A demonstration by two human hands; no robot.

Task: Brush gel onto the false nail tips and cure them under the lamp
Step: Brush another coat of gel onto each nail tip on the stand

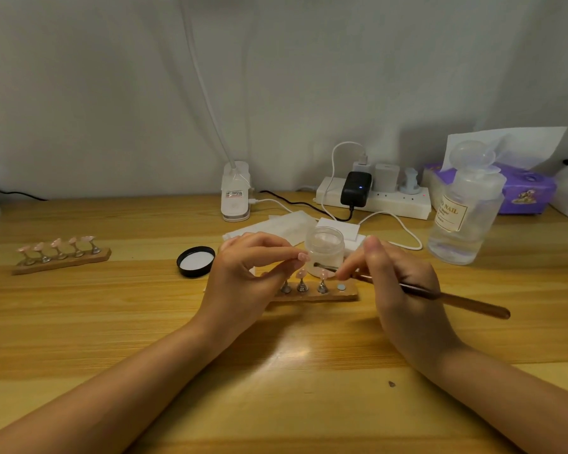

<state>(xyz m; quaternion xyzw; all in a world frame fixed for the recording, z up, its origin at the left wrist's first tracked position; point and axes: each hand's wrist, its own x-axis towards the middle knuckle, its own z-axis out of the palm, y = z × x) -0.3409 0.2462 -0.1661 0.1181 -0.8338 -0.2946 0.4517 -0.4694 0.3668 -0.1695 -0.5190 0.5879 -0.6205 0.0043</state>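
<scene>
Gel brush (417,291) is being gripped in the right hand (404,283), bristles near the open gel jar (325,249). One pink nail tip (304,257) is being pinched by the left hand (243,273) over the wooden stand (348,294) mid-table, other tips standing on it. Second stand (61,260) is being left far left, black lid (195,261) beside the jar
</scene>
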